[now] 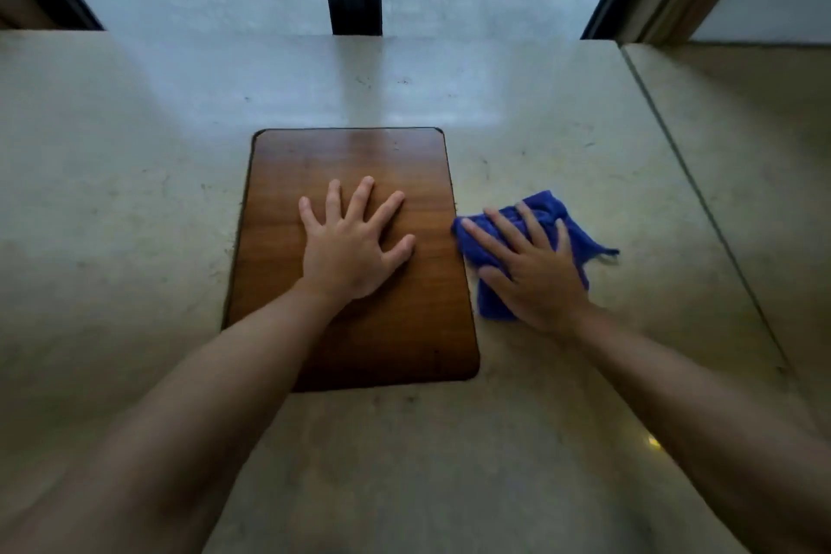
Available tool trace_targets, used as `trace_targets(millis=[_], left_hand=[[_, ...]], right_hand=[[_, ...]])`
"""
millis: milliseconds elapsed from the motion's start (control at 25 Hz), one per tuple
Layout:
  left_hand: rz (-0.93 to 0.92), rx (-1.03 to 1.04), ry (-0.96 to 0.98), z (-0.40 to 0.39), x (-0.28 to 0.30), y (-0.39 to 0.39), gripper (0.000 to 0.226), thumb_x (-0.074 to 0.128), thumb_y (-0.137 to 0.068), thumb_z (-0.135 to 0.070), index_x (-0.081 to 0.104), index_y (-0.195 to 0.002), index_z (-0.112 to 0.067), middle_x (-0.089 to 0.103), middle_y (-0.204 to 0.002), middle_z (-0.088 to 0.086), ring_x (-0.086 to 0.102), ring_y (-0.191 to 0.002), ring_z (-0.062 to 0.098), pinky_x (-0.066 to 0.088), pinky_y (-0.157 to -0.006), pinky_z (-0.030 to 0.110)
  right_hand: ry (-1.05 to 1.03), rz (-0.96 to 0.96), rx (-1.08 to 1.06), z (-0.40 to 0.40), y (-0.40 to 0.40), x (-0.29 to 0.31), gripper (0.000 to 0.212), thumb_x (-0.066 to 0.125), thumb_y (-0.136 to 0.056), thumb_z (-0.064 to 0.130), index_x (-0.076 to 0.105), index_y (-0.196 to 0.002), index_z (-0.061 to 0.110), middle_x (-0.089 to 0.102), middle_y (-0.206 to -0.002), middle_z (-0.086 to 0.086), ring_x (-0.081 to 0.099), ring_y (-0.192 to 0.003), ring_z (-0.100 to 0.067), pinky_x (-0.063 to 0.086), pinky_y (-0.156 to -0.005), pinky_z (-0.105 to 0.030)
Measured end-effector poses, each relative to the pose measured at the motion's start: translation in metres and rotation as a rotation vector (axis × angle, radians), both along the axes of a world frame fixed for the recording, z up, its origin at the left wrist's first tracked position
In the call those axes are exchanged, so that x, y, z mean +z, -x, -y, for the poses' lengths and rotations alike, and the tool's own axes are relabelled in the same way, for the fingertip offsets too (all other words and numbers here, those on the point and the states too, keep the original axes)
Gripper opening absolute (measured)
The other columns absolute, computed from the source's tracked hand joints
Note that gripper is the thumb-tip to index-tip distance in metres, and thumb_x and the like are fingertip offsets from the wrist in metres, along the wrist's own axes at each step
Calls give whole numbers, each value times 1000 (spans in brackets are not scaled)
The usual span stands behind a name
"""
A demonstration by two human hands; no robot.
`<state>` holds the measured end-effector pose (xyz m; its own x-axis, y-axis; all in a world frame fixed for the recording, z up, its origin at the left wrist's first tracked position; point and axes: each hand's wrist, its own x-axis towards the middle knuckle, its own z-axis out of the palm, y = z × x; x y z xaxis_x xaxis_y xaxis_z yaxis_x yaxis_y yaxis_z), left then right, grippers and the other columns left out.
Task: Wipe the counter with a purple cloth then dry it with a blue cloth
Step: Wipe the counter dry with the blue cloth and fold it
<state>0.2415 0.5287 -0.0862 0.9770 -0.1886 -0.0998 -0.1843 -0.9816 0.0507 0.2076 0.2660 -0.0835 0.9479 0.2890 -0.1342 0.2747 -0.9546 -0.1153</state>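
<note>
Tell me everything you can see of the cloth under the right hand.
The cloth is deep blue, soft and fuzzy like microfibre, bunched into a crumpled wad rather than spread flat. It lies on the pale stone counter, just right of the wooden board; whether it touches the board's edge is unclear. The right hand presses on it with fingers straight and spread, hiding its middle. A thin loop or tag sticks out at its right edge.
</note>
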Motion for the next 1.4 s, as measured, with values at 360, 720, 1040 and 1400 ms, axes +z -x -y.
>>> trace_targets(millis=[360, 720, 1040, 1400], left_hand=[[-23, 39, 3, -76, 15, 65, 59, 27, -93, -65, 31, -146, -39, 24, -160, 2, 20, -146, 30, 25, -110, 63], [20, 414, 60, -182, 16, -11, 55, 35, -95, -61, 29, -145, -40, 17, -160, 5, 13, -145, 44, 14, -105, 77], [-30, 469, 65, -198, 0, -41, 66, 15, -89, -77, 4, -150, -53, 1, -166, 1, -4, -150, 41, -4, -109, 75], [-16, 494, 58, -201, -7, -48, 71, 15, -84, -77, 7, -151, -55, -1, -166, -2, -6, -151, 36, -5, -111, 71]], right_hand=[[50, -172, -501, -54, 304, 6, 69, 34, -89, 50, 12, -154, 49, 28, -160, 8, 23, -146, -26, 15, -110, -60], [-141, -112, -992, -153, 149, 0, 59, -18, -90, 53, -26, -147, 46, -19, -163, 9, -19, -150, -32, -3, -113, -72], [-20, -9, -813, -141, 21, 0, 59, 21, -97, 45, 31, -153, 31, 31, -159, -13, 20, -145, -46, 10, -105, -81], [-77, 43, -691, -135, -278, 0, 57, 18, -97, 49, 11, -153, 46, 6, -167, 2, 0, -151, -35, -4, -109, -76]])
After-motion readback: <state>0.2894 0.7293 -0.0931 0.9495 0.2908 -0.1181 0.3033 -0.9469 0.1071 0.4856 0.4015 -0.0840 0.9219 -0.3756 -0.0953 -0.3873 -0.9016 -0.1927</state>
